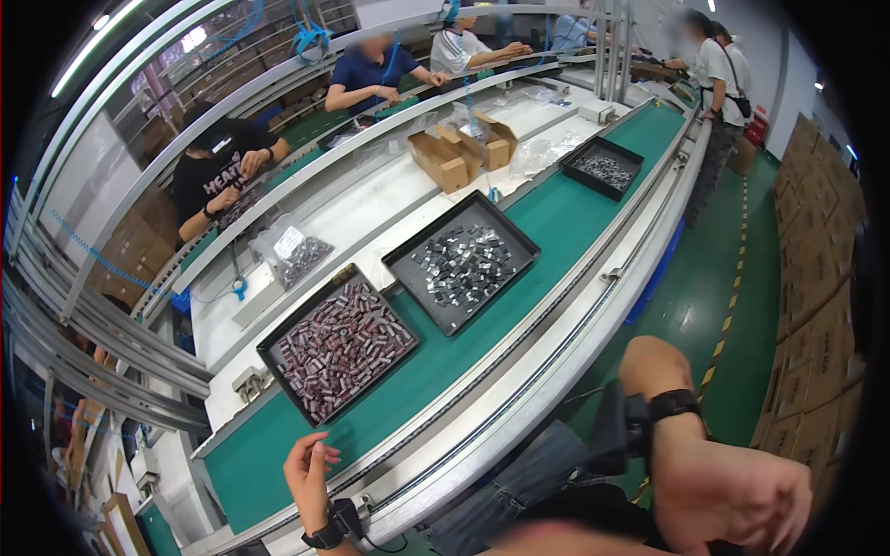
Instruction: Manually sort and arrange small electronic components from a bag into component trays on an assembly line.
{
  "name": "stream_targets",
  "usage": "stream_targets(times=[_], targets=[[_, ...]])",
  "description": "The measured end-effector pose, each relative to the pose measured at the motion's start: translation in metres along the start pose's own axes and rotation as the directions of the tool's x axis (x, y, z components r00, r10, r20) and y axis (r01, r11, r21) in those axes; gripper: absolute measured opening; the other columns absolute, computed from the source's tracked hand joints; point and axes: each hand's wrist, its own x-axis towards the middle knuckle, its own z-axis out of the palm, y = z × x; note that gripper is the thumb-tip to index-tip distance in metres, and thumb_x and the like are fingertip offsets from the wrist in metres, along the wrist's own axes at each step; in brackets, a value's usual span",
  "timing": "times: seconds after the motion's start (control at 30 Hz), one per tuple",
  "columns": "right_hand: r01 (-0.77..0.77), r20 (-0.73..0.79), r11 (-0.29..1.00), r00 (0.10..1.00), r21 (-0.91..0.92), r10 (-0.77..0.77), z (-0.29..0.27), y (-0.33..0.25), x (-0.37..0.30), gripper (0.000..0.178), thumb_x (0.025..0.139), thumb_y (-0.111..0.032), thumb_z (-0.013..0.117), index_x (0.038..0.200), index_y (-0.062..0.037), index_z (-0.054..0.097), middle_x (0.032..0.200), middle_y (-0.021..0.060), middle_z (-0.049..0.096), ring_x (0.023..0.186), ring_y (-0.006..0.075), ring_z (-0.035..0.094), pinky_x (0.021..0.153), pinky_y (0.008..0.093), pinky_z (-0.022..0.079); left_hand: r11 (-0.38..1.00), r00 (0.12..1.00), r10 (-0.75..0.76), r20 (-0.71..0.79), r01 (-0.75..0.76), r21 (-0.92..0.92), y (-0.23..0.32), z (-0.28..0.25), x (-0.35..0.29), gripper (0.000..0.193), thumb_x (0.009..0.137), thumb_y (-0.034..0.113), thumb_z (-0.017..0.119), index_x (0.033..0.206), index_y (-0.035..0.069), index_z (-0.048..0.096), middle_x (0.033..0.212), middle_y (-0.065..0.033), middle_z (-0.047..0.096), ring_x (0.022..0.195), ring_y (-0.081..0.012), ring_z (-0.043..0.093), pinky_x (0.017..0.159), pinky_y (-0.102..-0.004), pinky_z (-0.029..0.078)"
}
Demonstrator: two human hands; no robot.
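Left hand (308, 470), lower left of centre, seems empty, fingers parted; right hand (734, 489), lower right: grip I cannot tell. Plenty apparently remains: maroon parts (343, 350), left of centre, and metal parts (471, 266), centre, lie loose.

You see pale lettering (222, 181) on a black T-shirt (215, 165); the white label (288, 243) on a clear plastic bag (304, 263) is unreadable.

Wears a black strap (323, 538) with a small black box (348, 516) and thin dark cable (386, 549) on the left wrist (316, 519), a black band (675, 404) with a bulkier, blurred black block (619, 428) on the right wrist (682, 429), and faded, pale-frayed blue-grey jeans (533, 474) below.
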Motion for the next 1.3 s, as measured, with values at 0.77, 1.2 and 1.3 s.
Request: stream_targets(times=[0.77,1.2,1.3], targets=[[-0.191,-0.137,0.956,0.977,-0.224,0.163,-0.012,-0.020,-0.072,0.035,0.094,-0.021,0.048,0.129,-0.0226,0.049,0.134,-0.0097,0.047,0.123,0.0051,0.041,0.100,0.0315,0.030,0.988,0.989,-0.148,0.008,0.148,-0.042,-0.034,-0.023,0.008,0.024,0.090,0.019,0.057,0.104,-0.001,0.058,0.085,-0.0077,0.064,0.070,-0.0122,0.057,0.062,-0.0235,0.043],[-0.154,-0.419,0.888,0.907,-0.434,-0.048,-0.012,0.023,-0.068,0.024,0.092,-0.019,0.051,0.115,-0.0190,0.060,0.122,-0.0069,0.055,0.113,0.0076,0.047,0.088,0.0282,0.037,0.983,0.984,-0.173,-0.038,0.170,-0.066,-0.036,-0.019,0.010,0.023,0.092,0.020,0.053,0.100,0.000,0.061,0.077,-0.0068,0.063,0.064,-0.0108,0.057,0.055,-0.0205,0.041],[0.202,-0.359,0.741,0.774,-0.640,-0.521,-0.012,0.046,-0.067,0.024,0.092,-0.019,0.051,0.114,-0.0187,0.060,0.122,-0.0068,0.055,0.113,0.0073,0.047,0.087,0.0272,0.038,0.979,0.983,-0.182,-0.026,0.179,-0.102,-0.036,-0.022,0.004,0.022,0.091,0.019,0.055,0.099,-0.001,0.061,0.080,-0.0066,0.064,0.067,-0.0106,0.058,0.059,-0.0209,0.042]])
